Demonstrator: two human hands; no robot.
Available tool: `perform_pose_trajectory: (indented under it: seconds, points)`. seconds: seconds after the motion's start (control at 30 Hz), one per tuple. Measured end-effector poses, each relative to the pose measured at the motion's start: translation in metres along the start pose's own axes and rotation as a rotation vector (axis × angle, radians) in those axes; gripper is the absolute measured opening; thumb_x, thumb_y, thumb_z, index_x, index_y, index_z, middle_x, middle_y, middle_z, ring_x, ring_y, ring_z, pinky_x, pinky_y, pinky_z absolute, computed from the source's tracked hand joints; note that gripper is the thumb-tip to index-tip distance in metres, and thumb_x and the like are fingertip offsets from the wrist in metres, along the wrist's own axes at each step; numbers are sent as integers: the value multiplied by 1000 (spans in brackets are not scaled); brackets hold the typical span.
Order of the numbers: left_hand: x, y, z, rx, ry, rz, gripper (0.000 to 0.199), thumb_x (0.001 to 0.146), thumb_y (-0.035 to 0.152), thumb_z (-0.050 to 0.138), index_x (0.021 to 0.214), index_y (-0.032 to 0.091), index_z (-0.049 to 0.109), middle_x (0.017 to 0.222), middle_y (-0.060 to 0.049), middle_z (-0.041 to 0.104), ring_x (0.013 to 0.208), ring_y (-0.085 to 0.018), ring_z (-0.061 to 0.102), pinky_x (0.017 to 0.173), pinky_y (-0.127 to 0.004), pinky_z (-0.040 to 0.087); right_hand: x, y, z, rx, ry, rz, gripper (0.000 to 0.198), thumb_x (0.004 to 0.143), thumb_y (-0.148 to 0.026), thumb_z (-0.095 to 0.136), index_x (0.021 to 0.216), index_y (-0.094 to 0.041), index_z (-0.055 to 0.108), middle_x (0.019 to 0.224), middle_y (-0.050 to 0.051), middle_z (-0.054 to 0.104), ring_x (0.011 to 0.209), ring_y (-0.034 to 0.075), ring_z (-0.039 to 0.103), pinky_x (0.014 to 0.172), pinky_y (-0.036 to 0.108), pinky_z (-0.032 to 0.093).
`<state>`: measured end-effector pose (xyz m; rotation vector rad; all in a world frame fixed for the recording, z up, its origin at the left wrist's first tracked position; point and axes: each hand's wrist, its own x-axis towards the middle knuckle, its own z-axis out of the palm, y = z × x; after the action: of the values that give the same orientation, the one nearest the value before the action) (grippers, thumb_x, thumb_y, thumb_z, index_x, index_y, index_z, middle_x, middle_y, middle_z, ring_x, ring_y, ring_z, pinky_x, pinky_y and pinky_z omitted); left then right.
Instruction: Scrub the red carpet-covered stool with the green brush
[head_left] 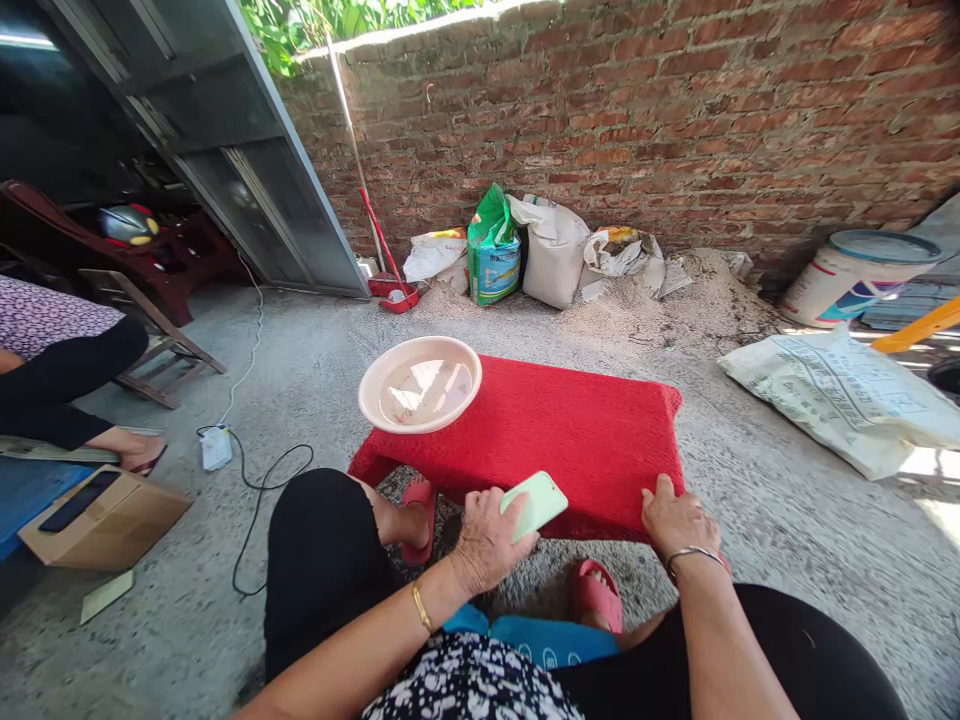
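Observation:
My left hand (487, 540), a gold bracelet on its wrist, is closed around a pale green, flat, rounded oblong piece (541, 503); its exact kind cannot be made out. The piece is over the front edge of a red cloth (577, 430), which drapes a low bench or table before my knees. At the right front corner, my right hand (681, 520) grips the cloth's edge, with some fingers partly hidden. A pale basin (367, 395) with shallow water stands on the cloth's far left corner.
Sacks (556, 255) and a red dustpan (397, 298) stand along the brick wall (637, 130). A white sack (832, 395) lies right, near a bucket (855, 280). At left are a seated person (60, 350), a cardboard box (112, 520) and a cable (262, 487).

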<state>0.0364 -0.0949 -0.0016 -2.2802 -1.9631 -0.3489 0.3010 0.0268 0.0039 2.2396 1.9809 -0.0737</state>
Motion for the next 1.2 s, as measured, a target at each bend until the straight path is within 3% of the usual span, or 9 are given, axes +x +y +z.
perform_pose_trajectory:
  seconds: [0.23,0.33,0.47,0.53,0.77,0.83,0.93,1.1,1.2]
  points:
    - [36,-67,-6,191,21,-432,51,89,51,48,128,18,52,95,-10,53,89,-27,51,77,-39,37,-3,-2,-6,13,-16,22,48,96,-41,33,132,-13,48,99,23,61,95,35,65,76,41,47]
    - [41,-49,4,186,-1,-406,52,88,53,48,126,18,54,96,-11,53,88,-27,51,76,-40,37,-1,0,-2,11,-29,16,47,96,-41,33,131,-14,48,98,22,61,93,34,66,75,40,47]
    - [36,-3,13,69,4,-114,54,85,58,51,125,22,54,98,-9,53,90,-25,51,79,-40,37,2,1,3,5,-23,8,46,96,-41,31,129,-13,50,96,21,61,90,34,66,73,40,47]
    - [35,3,10,34,11,-59,52,85,58,51,125,24,55,98,-8,54,90,-25,51,79,-40,37,1,1,5,4,-11,6,47,96,-41,32,130,-13,49,96,21,61,90,34,66,73,40,46]
    - [58,-62,-8,153,0,-459,49,90,52,46,127,20,53,98,-11,54,91,-27,53,77,-40,38,0,0,6,3,26,13,47,96,-40,32,131,-13,50,97,23,61,91,34,66,73,41,46]
    - [64,-67,-5,165,-25,-506,50,90,51,46,127,19,52,99,-11,54,91,-27,54,77,-41,38,1,0,6,13,33,14,47,96,-40,33,131,-13,50,97,24,61,90,35,66,72,41,47]
    - [67,-45,7,154,-24,-429,52,89,53,47,127,18,53,99,-12,54,91,-27,53,78,-41,37,0,0,6,21,46,8,48,96,-39,33,132,-12,49,97,25,62,90,36,66,72,42,47]
    - [50,28,27,65,24,-50,60,85,60,48,129,19,52,100,-13,54,90,-28,49,80,-44,35,-4,-2,3,1,67,21,48,96,-38,34,133,-12,49,98,25,61,90,36,65,73,42,47]
    - [35,56,31,-37,39,178,59,85,61,46,128,22,51,100,-11,54,88,-26,48,78,-43,34,-5,-3,1,-7,79,28,47,96,-38,36,133,-12,48,99,24,61,91,35,65,75,42,46]
